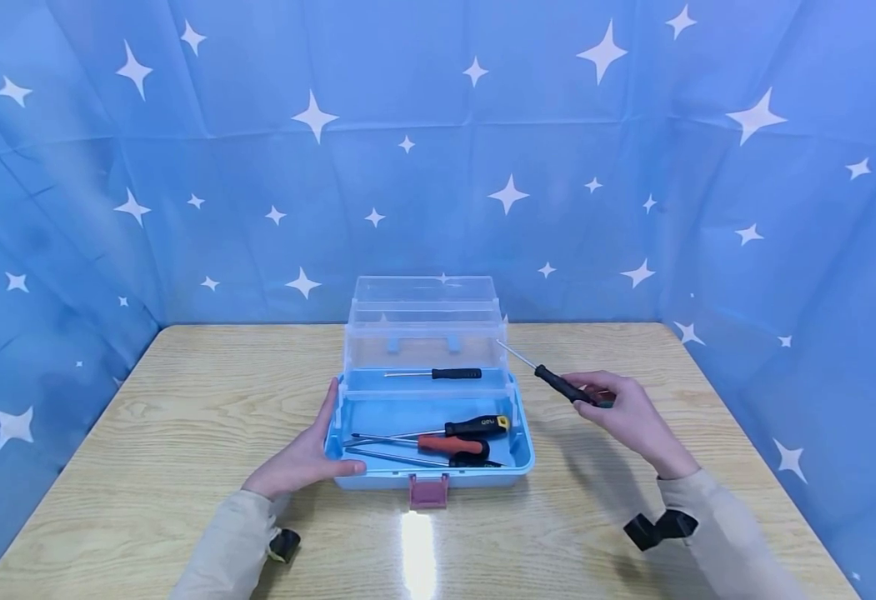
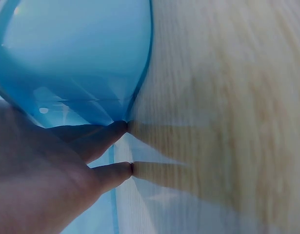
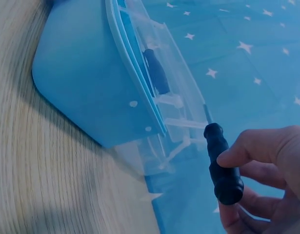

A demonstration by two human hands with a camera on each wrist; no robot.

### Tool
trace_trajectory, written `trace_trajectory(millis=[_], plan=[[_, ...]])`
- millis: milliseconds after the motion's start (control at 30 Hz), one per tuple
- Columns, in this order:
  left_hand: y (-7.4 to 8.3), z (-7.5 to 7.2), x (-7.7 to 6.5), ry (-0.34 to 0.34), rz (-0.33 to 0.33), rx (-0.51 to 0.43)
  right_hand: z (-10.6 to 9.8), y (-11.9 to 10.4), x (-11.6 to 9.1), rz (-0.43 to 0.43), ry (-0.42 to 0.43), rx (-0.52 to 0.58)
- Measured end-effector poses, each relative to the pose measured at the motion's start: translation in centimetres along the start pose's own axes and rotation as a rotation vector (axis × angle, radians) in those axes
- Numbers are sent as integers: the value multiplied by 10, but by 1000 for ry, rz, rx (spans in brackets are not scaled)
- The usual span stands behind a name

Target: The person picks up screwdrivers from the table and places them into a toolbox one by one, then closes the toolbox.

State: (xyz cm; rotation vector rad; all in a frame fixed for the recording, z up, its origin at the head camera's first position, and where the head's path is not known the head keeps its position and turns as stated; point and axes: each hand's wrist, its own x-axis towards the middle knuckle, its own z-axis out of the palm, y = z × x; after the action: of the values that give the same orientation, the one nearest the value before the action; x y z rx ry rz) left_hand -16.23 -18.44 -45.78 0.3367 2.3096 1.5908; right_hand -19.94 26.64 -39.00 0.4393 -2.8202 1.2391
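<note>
A light-blue toolbox [image 1: 523, 454] stands on the table with its clear lid raised. My left hand [image 1: 310, 454] rests against its left side, fingers straight along the wall and thumb on the front rim. In my right hand [image 1: 628, 412] a screwdriver [image 1: 553, 381] with a black handle is held between thumb and fingers, its shaft pointing up and left toward the clear lid. Inside the box lie a black-and-yellow screwdriver [image 1: 475, 427], a red-handled screwdriver [image 1: 445, 444] and a black-handled screwdriver [image 1: 407, 457]. A small black screwdriver [image 1: 456, 373] lies farther back.
The clear lid [image 1: 426, 292] stands up at the back of the box, and a pink latch [image 1: 428, 492] hangs at the front. Wooden tabletop [image 1: 205, 417] spreads around the box. A blue curtain [image 1: 407, 167] with white stars encloses the back and sides.
</note>
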Motion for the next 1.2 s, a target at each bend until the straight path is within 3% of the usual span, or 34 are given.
trace_trajectory(millis=[367, 800, 1200], plan=[[3, 0, 0, 5, 3, 34, 8, -9, 7, 11, -19, 5], [1, 0, 0, 11, -10, 17, 14, -18, 19, -60, -45, 11], [2, -1, -1, 3, 13, 29, 15, -32, 32, -49, -103, 44]])
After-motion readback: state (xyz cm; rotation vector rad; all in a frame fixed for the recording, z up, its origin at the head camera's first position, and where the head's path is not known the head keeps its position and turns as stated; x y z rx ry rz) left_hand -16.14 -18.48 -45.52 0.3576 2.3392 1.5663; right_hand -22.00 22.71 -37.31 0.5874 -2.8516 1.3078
